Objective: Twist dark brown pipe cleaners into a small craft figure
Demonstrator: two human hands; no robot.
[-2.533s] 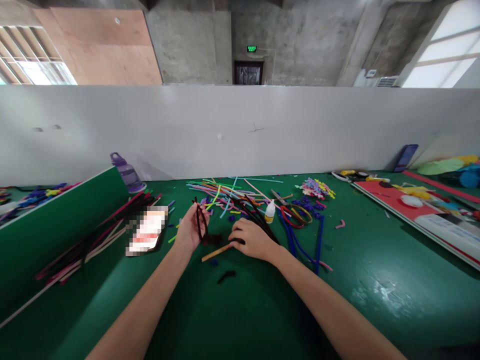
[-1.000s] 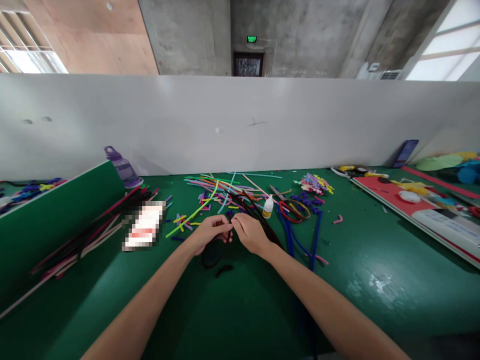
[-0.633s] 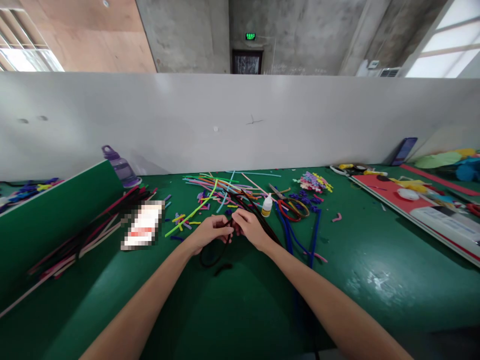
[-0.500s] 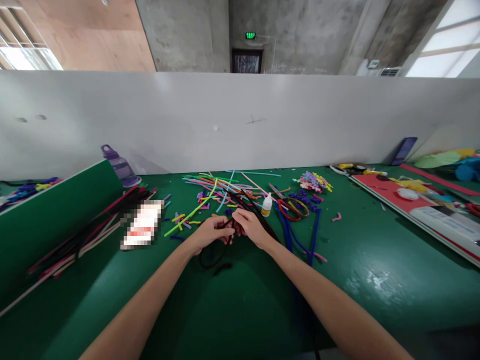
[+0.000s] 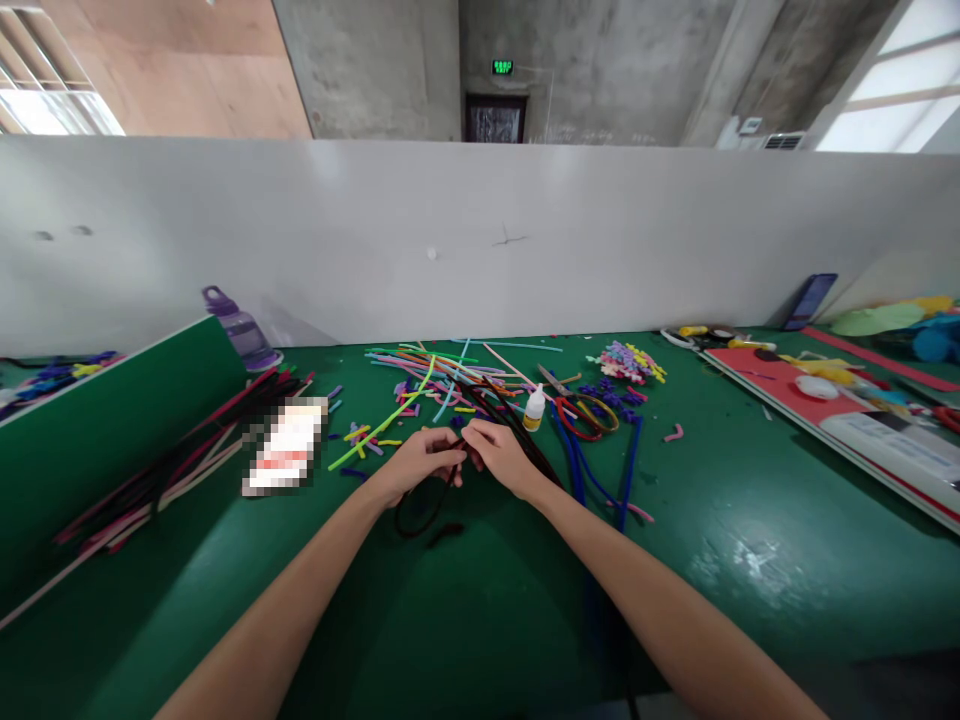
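A dark brown pipe cleaner (image 5: 420, 531) hangs in a curved loop below my hands. My left hand (image 5: 426, 463) is closed, pinching it between thumb and fingers. Close against it, my right hand (image 5: 493, 450) also pinches the pipe cleaner, its fingertips nearly meeting the left ones. The exact spot where the fingers meet is partly hidden. Beneath the hands, a short dark brown piece (image 5: 447, 534) lies on the green table (image 5: 480, 620). Just beyond the right hand stands a small white glue bottle (image 5: 534, 409).
Scissors (image 5: 581, 408) with red and yellow handles lie beside blue pipe cleaners (image 5: 630, 470). Behind the hands is a pile of coloured pipe cleaners (image 5: 450, 370). A purple bottle (image 5: 244, 332) and green board (image 5: 127, 400) stand left; a red-and-white board (image 5: 840, 420) lies right.
Both hands have shifted very slightly left, still pinching the brown pipe cleaner. Its hanging loop has moved a little left with them.
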